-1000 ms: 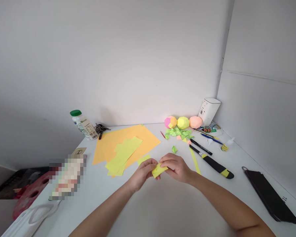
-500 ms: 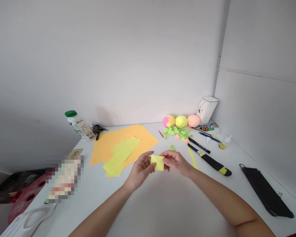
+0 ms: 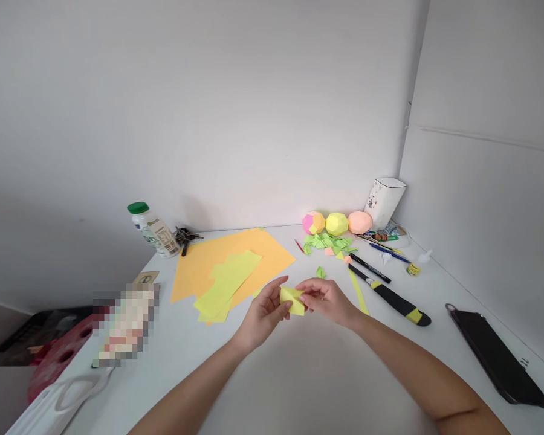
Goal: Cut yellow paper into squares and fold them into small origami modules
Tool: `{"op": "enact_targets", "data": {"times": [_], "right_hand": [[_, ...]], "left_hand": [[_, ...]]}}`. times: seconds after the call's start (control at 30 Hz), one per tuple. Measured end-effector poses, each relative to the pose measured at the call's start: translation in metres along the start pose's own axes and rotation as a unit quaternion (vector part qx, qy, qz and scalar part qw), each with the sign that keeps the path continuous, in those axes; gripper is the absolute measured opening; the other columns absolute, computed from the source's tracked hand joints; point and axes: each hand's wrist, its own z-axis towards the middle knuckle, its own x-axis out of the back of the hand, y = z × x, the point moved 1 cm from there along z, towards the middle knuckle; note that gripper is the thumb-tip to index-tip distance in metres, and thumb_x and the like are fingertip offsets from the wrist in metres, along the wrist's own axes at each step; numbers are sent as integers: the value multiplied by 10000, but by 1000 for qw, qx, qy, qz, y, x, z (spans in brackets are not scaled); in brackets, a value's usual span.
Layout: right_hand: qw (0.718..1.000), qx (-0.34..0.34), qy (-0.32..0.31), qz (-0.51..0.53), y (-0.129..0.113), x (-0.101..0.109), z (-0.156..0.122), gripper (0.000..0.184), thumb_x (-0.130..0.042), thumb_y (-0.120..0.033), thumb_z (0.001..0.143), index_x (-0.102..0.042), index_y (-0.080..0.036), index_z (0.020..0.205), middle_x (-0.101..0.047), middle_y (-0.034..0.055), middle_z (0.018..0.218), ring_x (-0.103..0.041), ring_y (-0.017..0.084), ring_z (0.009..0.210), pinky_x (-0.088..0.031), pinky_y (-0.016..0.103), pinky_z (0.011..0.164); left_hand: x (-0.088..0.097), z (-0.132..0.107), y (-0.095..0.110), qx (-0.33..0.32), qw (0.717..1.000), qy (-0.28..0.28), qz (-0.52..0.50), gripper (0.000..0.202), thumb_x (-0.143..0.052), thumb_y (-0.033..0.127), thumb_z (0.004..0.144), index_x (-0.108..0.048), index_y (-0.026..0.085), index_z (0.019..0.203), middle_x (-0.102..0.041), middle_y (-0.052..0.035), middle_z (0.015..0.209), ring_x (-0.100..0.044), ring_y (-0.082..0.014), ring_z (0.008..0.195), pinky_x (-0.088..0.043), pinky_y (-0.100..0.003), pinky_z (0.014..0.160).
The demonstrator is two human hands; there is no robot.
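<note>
A small yellow paper square [image 3: 292, 295] is held over the front of the table, one edge bent up and over. My left hand [image 3: 267, 311] is closed on its left side, thumb in front. On its right side my right hand [image 3: 323, 296] pinches the bent part between thumb and fingers. Just beyond the hands lies a folded green paper piece [image 3: 320, 272]. Farther back is a pile of folded green pieces [image 3: 329, 242], with a few pink and yellow ones before it.
Left of my hands, yellow paper sheets [image 3: 229, 284] lie on an orange sheet [image 3: 272, 257]. To the right are a utility knife [image 3: 390, 296], a black marker [image 3: 370, 268] and a black case [image 3: 496, 356]. Faceted paper balls [image 3: 336, 224] line the wall; a green-capped bottle [image 3: 156, 232] stands left.
The paper was nearly flat facing me; now its edge is bent over between my fingers. Both hands stay at about the same place, and the view has shifted slightly.
</note>
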Motion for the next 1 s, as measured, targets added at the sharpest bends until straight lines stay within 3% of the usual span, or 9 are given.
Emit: {"op": "enact_targets", "data": {"times": [0.17, 0.33, 0.6, 0.67, 0.8, 1.0], "right_hand": [[994, 63, 33, -89, -7, -5, -2, 204, -609, -298, 801, -651, -151, 937, -662, 29, 736, -587, 120, 591, -506, 259, 577], [969, 152, 56, -184, -11, -6, -4, 152, -554, -271, 841, -656, -160, 844, -675, 51, 784, -582, 121, 631, -480, 231, 563], [914, 276, 67, -291, -8, -11, -8, 168, -545, -203, 830, -615, -179, 981, -697, 68, 847, -600, 122, 629, -466, 207, 495], [912, 278, 66, -293, -8, -11, -8, 177, -490, -177, 860, -616, -182, 985, -700, 67, 826, -613, 125, 646, -470, 204, 502], [932, 247, 58, -257, -8, -11, -7, 166, -485, -194, 870, -640, -176, 930, -699, 67, 797, -612, 127, 635, -472, 214, 515], [978, 132, 45, -155, -9, -11, -8, 178, -554, -257, 836, -656, -152, 937, -686, 59, 776, -598, 125, 608, -510, 253, 578]], "left_hand": [[1, 0, -4, 7, 1000, 0, 12, 472, -654, 378, 764, -502, 215, 1180, -553, 28, 734, -552, -109, 624, -482, -282, 617], [1, -1, -2, 17, 999, 13, 37, 444, -671, 407, 739, -540, 200, 1109, -550, 40, 669, -566, -115, 600, -482, -283, 611], [-3, -2, 0, 25, 999, 35, 11, 414, -681, 399, 740, -530, 181, 1058, -617, 17, 686, -615, -143, 611, -515, -332, 674], [-3, -1, -3, 26, 999, 28, 12, 380, -671, 397, 756, -543, 183, 1043, -627, 5, 700, -630, -158, 651, -523, -361, 721], [0, 0, -5, -47, 998, 23, 46, 249, -662, 389, 767, -632, 205, 932, -598, -67, 1023, -613, -171, 801, -540, -352, 722], [2, -1, -3, -69, 988, 9, 136, 182, -587, 356, 838, -686, 205, 862, -639, -60, 852, -589, -185, 821, -479, -324, 767]]}}
